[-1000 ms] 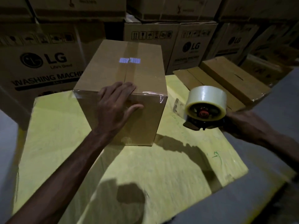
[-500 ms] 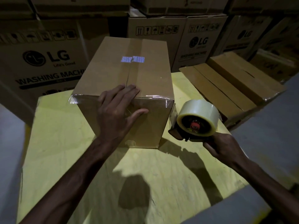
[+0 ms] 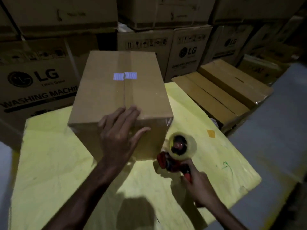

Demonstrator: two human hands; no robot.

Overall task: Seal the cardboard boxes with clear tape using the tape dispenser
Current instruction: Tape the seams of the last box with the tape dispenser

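A brown cardboard box (image 3: 106,90) stands on a yellow sheet (image 3: 49,163), its top flaps closed with clear tape along the centre seam and a small pale label on top. My left hand (image 3: 119,135) lies over the box's near top edge, fingers flat on the lid and thumb spread down the front face. My right hand (image 3: 199,185) grips the handle of a red tape dispenser (image 3: 174,161) carrying a roll of clear tape (image 3: 182,146). The dispenser's head is at the lower right corner of the box's front face; contact is not clear.
Two flat brown cartons (image 3: 229,90) lie side by side to the right of the yellow sheet. Large LG washing-machine cartons (image 3: 38,80) are stacked behind and on the left. A small orange scrap (image 3: 211,133) lies on the sheet. Grey floor (image 3: 274,130) on the right.
My right hand has brought the dispenser down and leftward, from beside the box's upper right edge to its lower front corner. My left hand stays on the box's near top edge.
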